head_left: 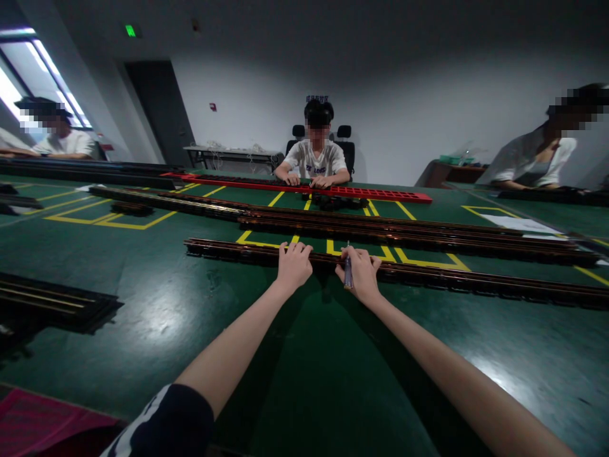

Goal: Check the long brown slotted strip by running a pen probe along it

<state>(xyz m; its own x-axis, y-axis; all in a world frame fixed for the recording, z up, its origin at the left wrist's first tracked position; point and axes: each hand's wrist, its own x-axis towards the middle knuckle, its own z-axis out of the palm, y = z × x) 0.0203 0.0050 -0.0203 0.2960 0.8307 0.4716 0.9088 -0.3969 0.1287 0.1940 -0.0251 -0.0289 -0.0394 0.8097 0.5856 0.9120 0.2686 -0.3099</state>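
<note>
Nearest, at lower left: one dark sleeve with white stripes; beside it, magenta material is seen at the edge of the green worktop. Toward the left side, a stack of dark strips is laid flat.

Left hand: placed on the long dark bar, fingers bent over it; whether the bar is gripped or merely touched cannot be told. Right hand: set on the same bar, a little apart from the left; fingers closed on a slim tool with a translucent handle, its thin tip pointed away. The bar is laid crosswise on the worktop, in front of the forearms.

Beyond the bar: yellow lines marked on the surface; a bundle of long dark bars, laid roughly parallel; white paper at right; a red slotted frame, at which a co-worker is seated. Two further people are seen at left and right.

Farthest: a grey door and a green lit sign.
</note>
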